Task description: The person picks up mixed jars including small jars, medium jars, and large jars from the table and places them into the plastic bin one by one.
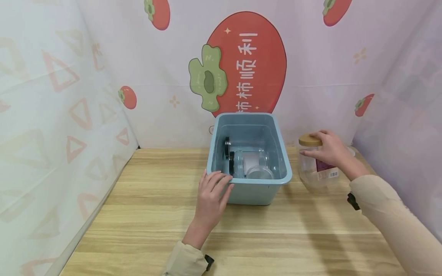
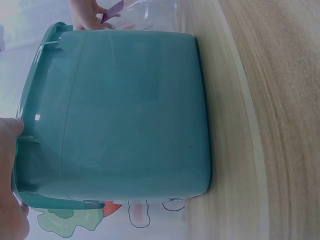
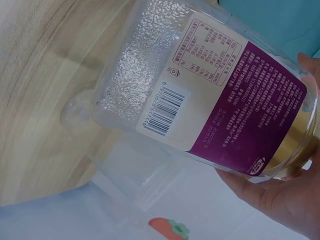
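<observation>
One tall clear plastic jar [image 1: 310,174] with a tan disc-shaped lid [image 1: 305,141] is being held at three o'clock from a pale-blue rectangular plastic bin [image 1: 253,194]; its lid end is being gripped between the right hand's [image 1: 329,149] spread thumb and fingers. The bin's rim is being held at seven o'clock by the left hand [image 1: 211,191], its fingers being bent over the edge. On the jar, a purple-and-white paper label [image 3: 240,115] is being shown, bearing a table headed "NRV%" and a barcode [image 3: 162,111] with digits starting 6970628; the finer print is being blurred. Clear black-lidded jars [image 1: 239,163] are being contained inside the bin. At twelve o'clock, 柿, 顺 and 利 are being displayed on a red persimmon print [image 1: 262,65].
</observation>
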`<state>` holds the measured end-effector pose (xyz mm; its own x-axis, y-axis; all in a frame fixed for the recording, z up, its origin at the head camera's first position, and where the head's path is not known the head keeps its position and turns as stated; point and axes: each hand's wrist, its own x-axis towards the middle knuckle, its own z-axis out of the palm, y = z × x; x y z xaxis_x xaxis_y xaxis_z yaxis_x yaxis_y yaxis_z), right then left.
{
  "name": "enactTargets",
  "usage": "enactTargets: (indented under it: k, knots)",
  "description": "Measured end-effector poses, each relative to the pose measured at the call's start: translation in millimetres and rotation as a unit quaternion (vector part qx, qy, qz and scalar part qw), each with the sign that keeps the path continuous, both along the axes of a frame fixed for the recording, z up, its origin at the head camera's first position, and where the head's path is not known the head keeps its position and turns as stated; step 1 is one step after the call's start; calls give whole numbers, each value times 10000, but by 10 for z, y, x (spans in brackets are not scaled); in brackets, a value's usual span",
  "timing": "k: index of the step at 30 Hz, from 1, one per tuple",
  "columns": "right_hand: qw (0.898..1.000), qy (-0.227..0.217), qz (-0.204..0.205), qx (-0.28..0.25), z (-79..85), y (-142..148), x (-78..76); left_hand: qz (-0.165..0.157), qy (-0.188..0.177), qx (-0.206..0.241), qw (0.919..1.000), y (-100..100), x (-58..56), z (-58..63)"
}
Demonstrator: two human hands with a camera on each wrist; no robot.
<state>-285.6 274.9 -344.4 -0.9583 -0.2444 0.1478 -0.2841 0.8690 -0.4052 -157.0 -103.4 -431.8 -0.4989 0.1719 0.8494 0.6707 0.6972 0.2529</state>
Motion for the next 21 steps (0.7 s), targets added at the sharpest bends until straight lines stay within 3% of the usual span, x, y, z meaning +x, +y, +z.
enactTargets:
  k: [21]
  knots:
    - [9995,-167,139,218,267,-69,-19,-18,5,66,10000,3,-9,-7]
